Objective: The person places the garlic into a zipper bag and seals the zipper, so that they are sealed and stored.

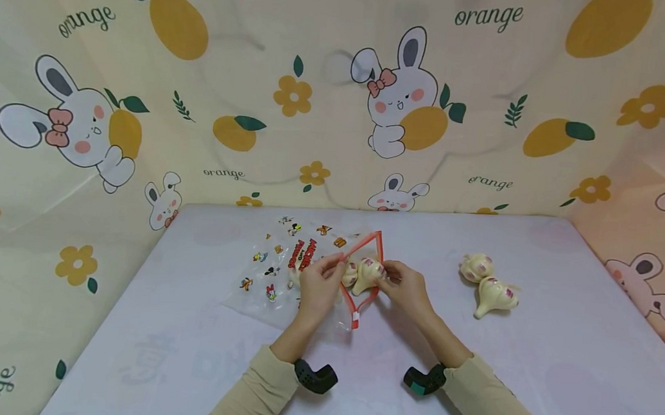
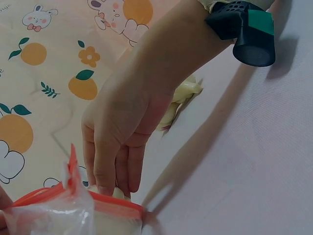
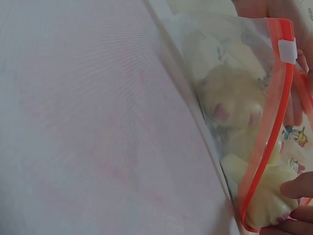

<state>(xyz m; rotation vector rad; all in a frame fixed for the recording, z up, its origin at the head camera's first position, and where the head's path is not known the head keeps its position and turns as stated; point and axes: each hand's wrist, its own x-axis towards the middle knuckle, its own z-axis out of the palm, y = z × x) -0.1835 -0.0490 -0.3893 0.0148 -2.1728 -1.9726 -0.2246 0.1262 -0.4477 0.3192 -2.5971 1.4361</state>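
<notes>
A clear zip bag (image 1: 272,274) with cartoon prints and a red slider edge lies on the table, its mouth spread toward the right. At the mouth's near side, my left hand (image 1: 322,285) pinches the rim. My right hand (image 1: 410,290) grips a garlic bulb (image 1: 369,274) at the opening, thumb on one side and fingers under it in the right wrist view. Other garlic bulbs (image 3: 232,100) show through the plastic, inside the bag. The white slider (image 3: 287,51) sits at one end of the red strip. Fingertips of the right hand are partly hidden in the left wrist view.
Two more garlic bulbs, one behind (image 1: 475,267) and one in front (image 1: 497,296), lie touching on the table right of my right hand. A patterned cloth (image 1: 326,136) hangs behind the white tabletop (image 1: 182,364). Dark wrist devices (image 1: 316,377) sit on both wrists.
</notes>
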